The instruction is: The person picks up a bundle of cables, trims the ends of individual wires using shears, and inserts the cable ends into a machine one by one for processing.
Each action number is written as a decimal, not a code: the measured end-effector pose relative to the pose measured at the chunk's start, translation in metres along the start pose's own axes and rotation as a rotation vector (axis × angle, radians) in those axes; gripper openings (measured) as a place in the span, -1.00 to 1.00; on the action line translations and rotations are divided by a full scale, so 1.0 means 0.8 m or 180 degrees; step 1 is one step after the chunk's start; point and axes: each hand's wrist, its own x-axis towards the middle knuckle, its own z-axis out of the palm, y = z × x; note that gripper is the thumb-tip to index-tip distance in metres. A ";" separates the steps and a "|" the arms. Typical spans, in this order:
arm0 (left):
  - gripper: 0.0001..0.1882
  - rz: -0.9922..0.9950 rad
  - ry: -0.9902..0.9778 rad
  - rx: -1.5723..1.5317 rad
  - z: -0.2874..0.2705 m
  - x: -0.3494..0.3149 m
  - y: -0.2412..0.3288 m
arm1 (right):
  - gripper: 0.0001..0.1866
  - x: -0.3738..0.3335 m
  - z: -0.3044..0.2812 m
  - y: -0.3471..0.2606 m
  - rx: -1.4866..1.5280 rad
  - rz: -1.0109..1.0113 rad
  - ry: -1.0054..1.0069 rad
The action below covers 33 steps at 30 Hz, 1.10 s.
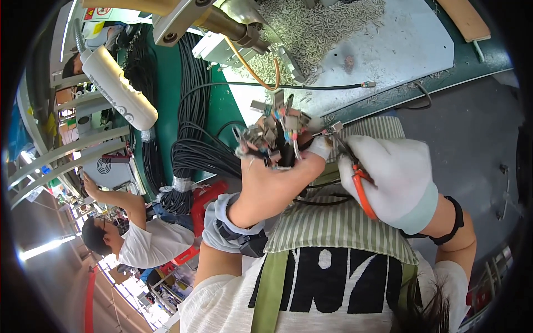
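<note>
My left hand point(275, 186) is closed around a bunch of black cables, whose ends form a cluster of metal connectors point(272, 136) above the fist. White covering shows on its thumb. In a white glove, my right hand point(391, 172) grips pliers with orange-red handles point(362, 191). Their jaws are beside a single metal connector point(333, 128) that sticks out near my left thumb; whether they touch it I cannot tell. Another black cable point(311, 87) lies just beyond, its metal-tipped end pointing right.
Ahead, a pale metal sheet point(411, 55) carries a heap of small metal pieces point(322, 33). A machine head point(233, 28) overhangs it. Thick black cable bundles point(194, 111) hang over the green bench point(164, 72) to the left, near a white lamp point(119, 89). Farther left sits another person point(155, 241).
</note>
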 end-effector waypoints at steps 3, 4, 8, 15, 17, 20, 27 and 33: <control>-0.64 0.0656 -0.0234 0.0305 -0.002 -0.001 -0.006 | -0.87 -0.003 0.005 0.000 0.0723 0.0186 -0.0014; -0.63 0.0984 -0.0350 0.0457 -0.004 -0.001 -0.007 | -0.88 -0.003 0.008 0.000 0.1084 0.0276 -0.0022; -0.77 0.1532 -0.1154 0.0626 -0.024 0.012 0.000 | -0.90 -0.003 0.023 0.001 0.1181 0.0109 0.0318; -0.73 -0.0071 0.0005 -0.0240 -0.010 -0.006 -0.020 | -0.89 0.010 0.027 0.005 0.0497 -0.0234 0.0691; -0.70 -0.0126 -0.0017 -0.0354 -0.012 -0.006 -0.024 | -0.89 0.009 0.029 0.006 0.0270 -0.0358 0.0854; -0.78 0.0043 -0.0194 -0.0007 -0.009 -0.002 -0.013 | -0.90 0.006 0.027 0.005 0.0831 0.0153 0.0054; -0.88 -0.1103 -0.0030 -0.1191 -0.048 0.024 -0.052 | -0.80 0.012 0.021 0.026 0.1534 0.0801 -0.0122; -0.86 -0.1233 -0.0219 -0.2394 -0.054 0.080 -0.054 | -0.72 0.075 0.008 0.052 0.1557 0.0800 -0.0144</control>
